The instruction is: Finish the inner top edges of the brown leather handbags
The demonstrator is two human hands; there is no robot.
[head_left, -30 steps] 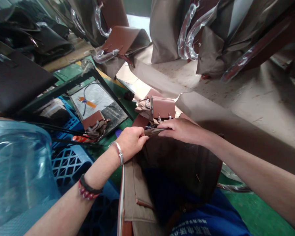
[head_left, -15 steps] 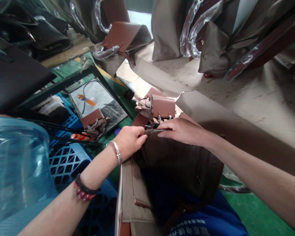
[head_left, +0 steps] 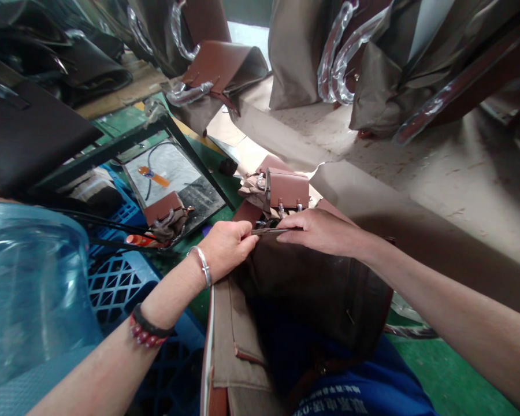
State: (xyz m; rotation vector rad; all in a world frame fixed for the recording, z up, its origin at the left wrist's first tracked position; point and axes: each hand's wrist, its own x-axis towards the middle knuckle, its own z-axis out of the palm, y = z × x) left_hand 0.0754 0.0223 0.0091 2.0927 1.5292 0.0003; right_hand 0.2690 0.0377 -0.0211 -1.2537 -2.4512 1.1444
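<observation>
A dark brown handbag [head_left: 303,277] lies across my lap, over blue cloth with white lettering [head_left: 364,375]. My left hand [head_left: 229,245] pinches the bag's upper edge at its left end. Further right along that edge, my right hand [head_left: 325,231] grips it between thumb and fingers. The edge is stretched between the two hands. Just beyond them sits a brown and taupe bag [head_left: 288,188] with plastic-wrapped handles. A taupe panel with reddish-brown trim [head_left: 242,329] hangs below my left wrist.
At left are a translucent blue water jug [head_left: 30,289] and blue plastic crates [head_left: 121,283]. A dark metal frame [head_left: 190,150] stands ahead, with an orange bottle [head_left: 153,175] inside it. Several bags with wrapped handles [head_left: 225,63] stand at the back on taupe sheeting [head_left: 416,179].
Both hands keep their grip on the bag's edge. My left hand has shifted very slightly left, and the view has moved a little.
</observation>
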